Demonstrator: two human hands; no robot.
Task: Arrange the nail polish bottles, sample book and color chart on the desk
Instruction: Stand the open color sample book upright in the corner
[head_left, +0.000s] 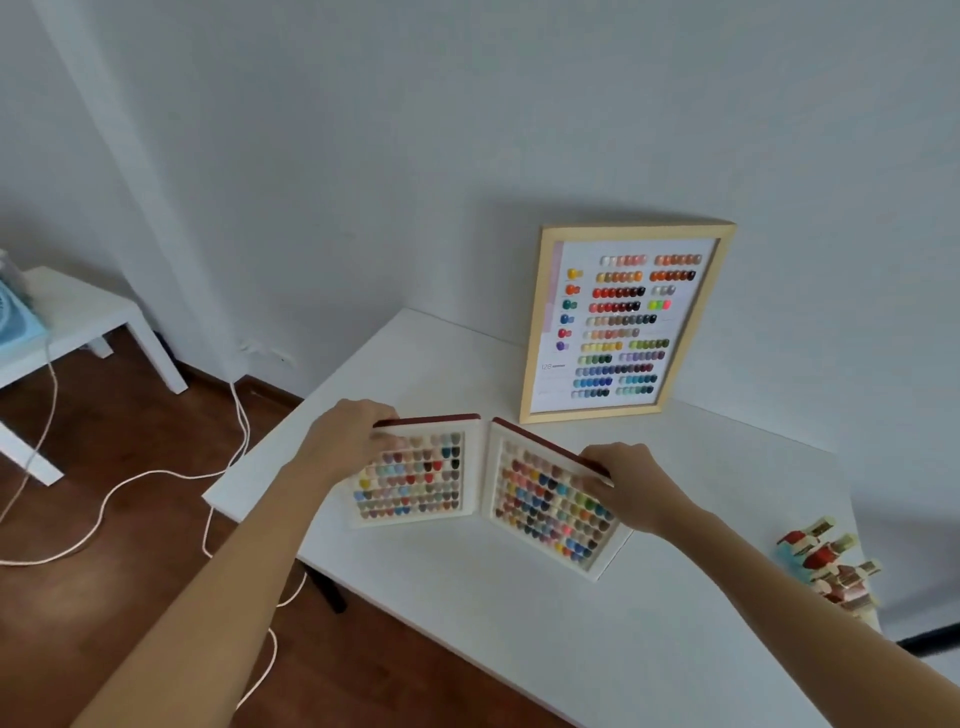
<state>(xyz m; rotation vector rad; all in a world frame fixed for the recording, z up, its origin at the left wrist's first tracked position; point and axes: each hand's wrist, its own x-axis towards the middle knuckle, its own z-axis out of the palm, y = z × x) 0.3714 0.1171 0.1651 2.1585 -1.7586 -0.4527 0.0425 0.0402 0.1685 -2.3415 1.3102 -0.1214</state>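
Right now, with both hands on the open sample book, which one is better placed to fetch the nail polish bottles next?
Probably the right hand. The nail polish bottles lie at the desk's right edge, on that hand's side. The left hand holds the sample book's far left corner and would have to cross over it.

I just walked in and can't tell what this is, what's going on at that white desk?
A person is setting out a nail colour display. The left hand and right hand each grip an outer edge of the open sample book, which stands propped like a V on the desk. The framed color chart leans against the wall behind it. The nail polish bottles are bunched at the desk's right edge, untouched.
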